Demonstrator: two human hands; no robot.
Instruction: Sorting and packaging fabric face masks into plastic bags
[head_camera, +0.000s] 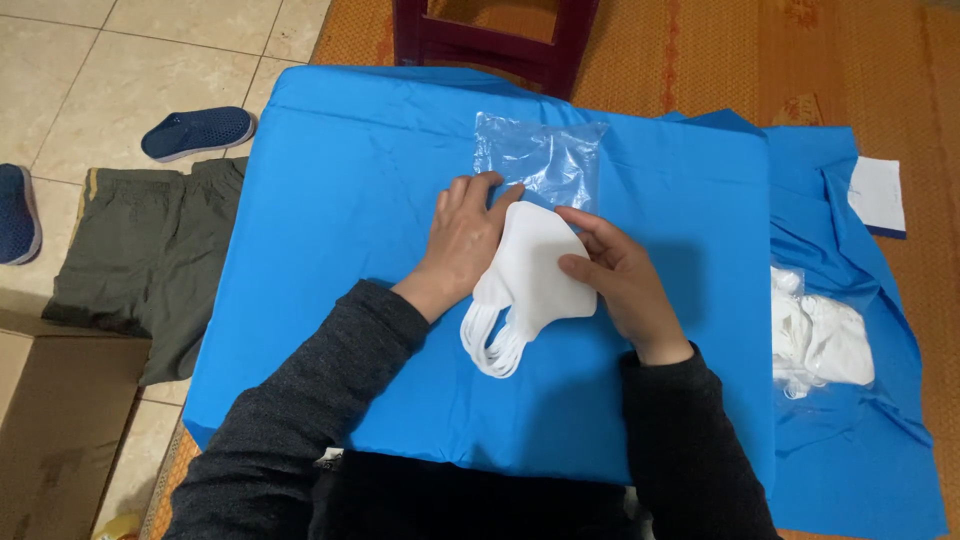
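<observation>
A person in dark grey knit sleeves works at a tabletop (330, 180) covered by a bright blue cloth. Both hands sit on a small stack of white folded face masks with thin white ear loops (530, 285), which lies at the middle of the cloth. The left hand (462, 240) rests flat on the stack's left upper edge, fingers together and reaching forward so that the fingertips touch the near edge of a clear, crinkled plastic bag (540, 158) lying just beyond the masks. The right hand (620, 280) pinches the stack's right edge, thumb on top and fingers curled along the side. The ear loops fan out loose at the stack's lower left, clear of both hands.

The step in hand looks like squaring the masks and lining them up with the bag. The bag's mouth appears closed flat, so the next move would call for one hand to lift and spread the opening while the other keeps the stack pinched, loops tucked in.

To the right, on more blue cloth, lies a filled clear bag of white masks (820, 340), well apart. A dark red wooden chair (490, 40) stands beyond the tabletop.
</observation>
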